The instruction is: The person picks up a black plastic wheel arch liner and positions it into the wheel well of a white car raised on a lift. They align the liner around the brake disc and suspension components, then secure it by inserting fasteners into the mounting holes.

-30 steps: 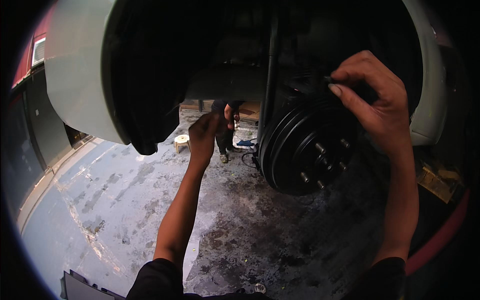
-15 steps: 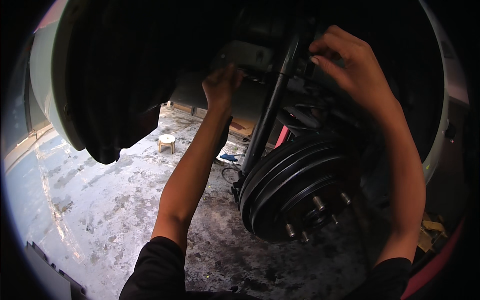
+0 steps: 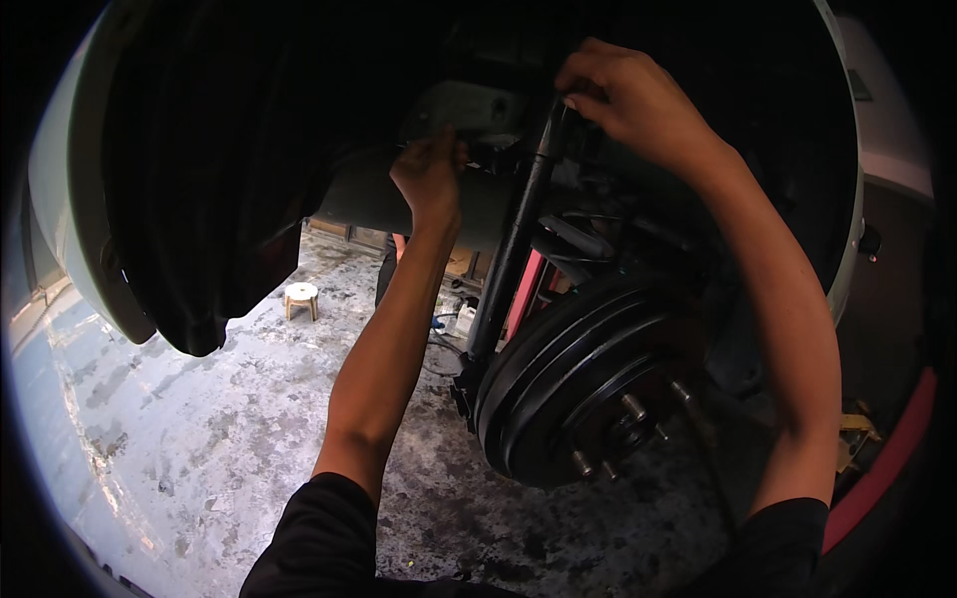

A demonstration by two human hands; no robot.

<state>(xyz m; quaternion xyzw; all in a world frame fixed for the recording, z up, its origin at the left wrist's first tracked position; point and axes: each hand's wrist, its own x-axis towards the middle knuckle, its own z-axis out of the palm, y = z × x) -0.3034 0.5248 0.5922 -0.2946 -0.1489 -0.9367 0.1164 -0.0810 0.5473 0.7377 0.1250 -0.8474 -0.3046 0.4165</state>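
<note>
Under a vehicle's wheel arch, a black shock absorber (image 3: 511, 234) slants from upper right down beside a black ribbed brake drum (image 3: 573, 384) with bare wheel studs. My right hand (image 3: 638, 100) is raised at the upper part of the shock absorber, thumb and fingers curled together. Whether they grip it or something small is hidden. Left of the shock absorber, my left hand (image 3: 429, 184) is closed near a dark bracket (image 3: 464, 110) on the underbody. Deep shadow hides what its fingers hold, if anything.
A dark wheel arch liner (image 3: 214, 199) hangs on the left. Behind the drum run suspension arms (image 3: 583, 234). A small white-topped stool (image 3: 301, 295) stands on the stained floor (image 3: 229, 439). Another person's leg (image 3: 387, 269) shows beyond my left forearm. Yellow equipment (image 3: 857, 434) sits at lower right.
My right hand has moved left, from right of the shock absorber to its upper part. My left hand stays closed near the bracket. The view has shifted slightly, and another person's leg has appeared.
</note>
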